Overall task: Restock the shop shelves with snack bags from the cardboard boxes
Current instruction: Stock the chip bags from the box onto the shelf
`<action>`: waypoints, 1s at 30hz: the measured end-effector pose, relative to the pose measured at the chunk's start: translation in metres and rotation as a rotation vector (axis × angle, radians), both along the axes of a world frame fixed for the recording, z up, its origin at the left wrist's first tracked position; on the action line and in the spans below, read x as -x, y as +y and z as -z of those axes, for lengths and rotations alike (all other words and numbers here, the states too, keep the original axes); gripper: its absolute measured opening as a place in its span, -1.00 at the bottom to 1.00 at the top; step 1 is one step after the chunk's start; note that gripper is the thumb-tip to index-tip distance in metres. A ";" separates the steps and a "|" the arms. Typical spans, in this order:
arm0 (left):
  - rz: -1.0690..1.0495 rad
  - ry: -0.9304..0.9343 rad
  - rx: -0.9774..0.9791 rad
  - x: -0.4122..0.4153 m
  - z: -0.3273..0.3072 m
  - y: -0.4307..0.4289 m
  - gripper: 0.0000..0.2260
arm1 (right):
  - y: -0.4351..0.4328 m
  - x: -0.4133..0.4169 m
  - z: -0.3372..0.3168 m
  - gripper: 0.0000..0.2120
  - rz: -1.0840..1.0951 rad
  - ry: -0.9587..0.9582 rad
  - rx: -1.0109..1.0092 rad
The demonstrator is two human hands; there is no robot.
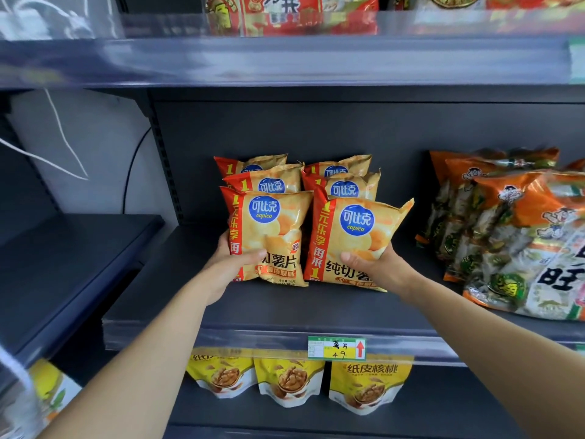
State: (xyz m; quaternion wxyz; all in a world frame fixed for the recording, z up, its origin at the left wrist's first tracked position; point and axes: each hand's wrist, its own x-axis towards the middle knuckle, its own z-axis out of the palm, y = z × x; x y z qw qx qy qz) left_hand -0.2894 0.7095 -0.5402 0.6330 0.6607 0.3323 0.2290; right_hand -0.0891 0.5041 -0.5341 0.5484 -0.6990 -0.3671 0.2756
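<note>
Two yellow chip bags are held upright at the front of the mid shelf [285,312], one per hand. Left chip bag [275,229] is gripped at its lower left edge by the left hand [235,260], w/ thumb across the front. Right chip bag [357,242] is gripped at its lower right by the right hand [380,264], thumb on front, fingers hidden behind. Two rear chip bags [269,182] are lined up behind each. Orange cracker packs [506,236] are stood to the right, apart from the chips. A price tag [337,347] is clipped on the shelf lip. Walnut pouches [288,380] are seen below, red packs [285,14] above. Dark grey back panel [316,128]; 2nd dark shelf unit [79,248] at left.
</note>
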 end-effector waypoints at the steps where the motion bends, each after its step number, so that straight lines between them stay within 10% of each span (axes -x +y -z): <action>1: -0.014 -0.054 0.035 0.003 -0.001 0.000 -0.22 | -0.002 0.000 0.001 -0.29 0.012 0.004 -0.006; 8: -0.185 -0.303 0.239 0.002 -0.010 0.002 -0.62 | -0.003 0.008 0.000 -0.28 0.123 0.092 -0.118; 30: -0.101 -0.191 0.206 -0.029 -0.033 0.050 -0.50 | 0.001 0.028 -0.013 -0.28 0.497 -0.019 -0.236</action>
